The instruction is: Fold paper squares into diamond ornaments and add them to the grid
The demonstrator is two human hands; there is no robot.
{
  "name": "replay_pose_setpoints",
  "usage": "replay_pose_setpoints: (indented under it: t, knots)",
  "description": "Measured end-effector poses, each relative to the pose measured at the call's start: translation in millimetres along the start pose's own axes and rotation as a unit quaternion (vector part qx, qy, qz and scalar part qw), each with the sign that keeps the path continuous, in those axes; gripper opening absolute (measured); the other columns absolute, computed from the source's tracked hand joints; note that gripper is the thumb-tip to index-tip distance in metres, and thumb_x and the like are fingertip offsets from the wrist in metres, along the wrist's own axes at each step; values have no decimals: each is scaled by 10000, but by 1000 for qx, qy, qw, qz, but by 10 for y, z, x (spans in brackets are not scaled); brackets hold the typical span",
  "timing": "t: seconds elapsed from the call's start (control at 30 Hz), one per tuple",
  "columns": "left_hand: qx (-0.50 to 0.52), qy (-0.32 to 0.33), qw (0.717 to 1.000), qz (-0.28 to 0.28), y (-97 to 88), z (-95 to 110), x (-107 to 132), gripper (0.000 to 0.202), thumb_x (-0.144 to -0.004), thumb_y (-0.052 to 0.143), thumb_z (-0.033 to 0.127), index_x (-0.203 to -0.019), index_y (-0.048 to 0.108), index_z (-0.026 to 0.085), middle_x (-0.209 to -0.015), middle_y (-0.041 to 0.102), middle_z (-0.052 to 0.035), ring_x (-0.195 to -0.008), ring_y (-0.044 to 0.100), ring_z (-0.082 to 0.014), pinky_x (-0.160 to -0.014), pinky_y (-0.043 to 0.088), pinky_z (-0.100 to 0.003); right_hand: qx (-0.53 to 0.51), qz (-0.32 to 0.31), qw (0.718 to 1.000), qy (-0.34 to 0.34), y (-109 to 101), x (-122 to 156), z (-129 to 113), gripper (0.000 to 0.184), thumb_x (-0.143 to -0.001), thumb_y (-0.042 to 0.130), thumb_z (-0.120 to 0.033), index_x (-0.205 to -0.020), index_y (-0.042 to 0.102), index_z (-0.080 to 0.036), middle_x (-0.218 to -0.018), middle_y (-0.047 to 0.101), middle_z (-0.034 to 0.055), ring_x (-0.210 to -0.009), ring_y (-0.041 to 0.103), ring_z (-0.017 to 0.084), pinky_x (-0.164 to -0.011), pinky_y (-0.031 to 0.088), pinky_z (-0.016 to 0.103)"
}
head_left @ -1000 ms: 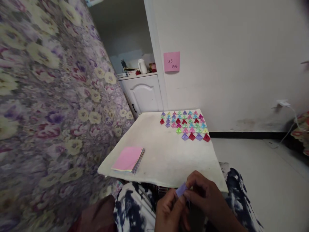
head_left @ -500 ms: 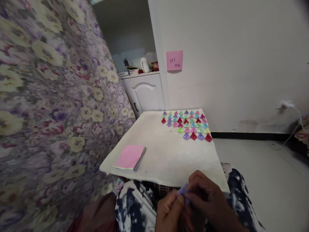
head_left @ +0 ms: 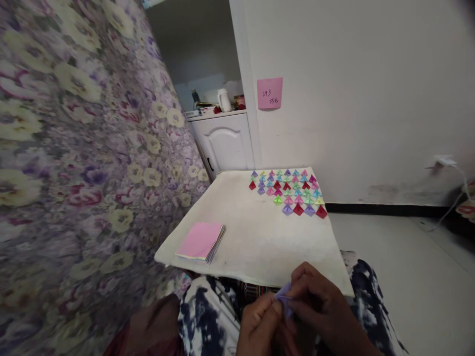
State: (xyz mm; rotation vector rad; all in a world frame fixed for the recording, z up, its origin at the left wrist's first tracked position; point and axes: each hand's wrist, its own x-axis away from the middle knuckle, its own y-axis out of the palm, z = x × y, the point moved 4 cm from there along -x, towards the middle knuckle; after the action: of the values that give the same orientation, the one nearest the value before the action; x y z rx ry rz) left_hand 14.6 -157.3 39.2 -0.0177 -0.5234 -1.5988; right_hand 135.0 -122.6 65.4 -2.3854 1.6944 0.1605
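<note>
Low in the view, over my lap, my left hand (head_left: 260, 324) and my right hand (head_left: 319, 306) pinch a small lilac piece of paper (head_left: 284, 296) between their fingertips. Most of the paper is hidden by the fingers. Both hands sit just in front of the near edge of a small white table (head_left: 256, 242). On the table's near left lies a stack of coloured paper squares (head_left: 200, 241) with a pink sheet on top. At its far right, several small folded paper shapes (head_left: 287, 192) in red, purple, green, blue and pink lie in rows.
A floral-patterned fabric (head_left: 74, 163) fills the left side. A white wall carries a pink sticky note (head_left: 269, 92). Behind, a white cabinet (head_left: 224, 143) holds a kettle and small items. A cable and plug (head_left: 443, 162) hang at the right above the pale floor.
The lilac paper has been folded smaller between my fingers and shows less than before. My hands stay in the same place; the view has shifted slightly.
</note>
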Motion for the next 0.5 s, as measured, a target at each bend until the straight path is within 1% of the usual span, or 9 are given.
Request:
replay_pose_setpoints:
  t: [0.1, 0.2, 0.3, 0.43, 0.5]
  knots:
    - [17, -7, 1000, -12, 6, 21, 10, 367, -732, 563, 476, -608, 577, 131, -362, 548, -14, -305, 479, -103, -337, 316, -173, 0, -13, 1000, -5, 4, -2, 6, 109, -753, 570, -143, -663, 601, -193, -790, 492, 1, -704, 530, 124, -613, 411, 226]
    - [2, -2, 1000, -12, 9, 74, 36, 367, -736, 561, 474, -607, 576, 130, -370, 543, -10, -320, 487, -101, -353, 320, -172, 16, -20, 1000, -18, 8, -2, 11, 128, -753, 550, -116, -690, 622, -201, -811, 491, 4, -705, 526, 121, -608, 406, 226]
    - [-27, 4, 1000, -2, 8, 134, 77, 376, -740, 554, 485, -621, 580, 129, -396, 550, -10, -345, 501, -105, -378, 333, -179, 28, -19, 999, -24, 16, 9, 3, 143, -751, 539, -101, -680, 615, -199, -824, 489, 8, -711, 520, 122, -605, 404, 225]
    - [-68, 12, 997, 20, 0, 189, 131, 387, -747, 549, 496, -603, 566, 137, -410, 541, -4, -364, 493, -104, -389, 314, -180, 31, -24, 999, -24, 33, 30, -13, 144, -750, 540, -94, -681, 610, -199, -833, 483, 8, -697, 513, 115, -586, 407, 214]
    - [-82, 15, 996, 23, -4, 203, 149, 399, -755, 538, 507, -594, 559, 143, -403, 539, -6, -371, 490, -108, -393, 307, -183, 35, -27, 999, -31, 37, 33, -25, 147, -751, 541, -86, -694, 613, -201, -837, 486, 9, -712, 521, 118, -594, 414, 212]
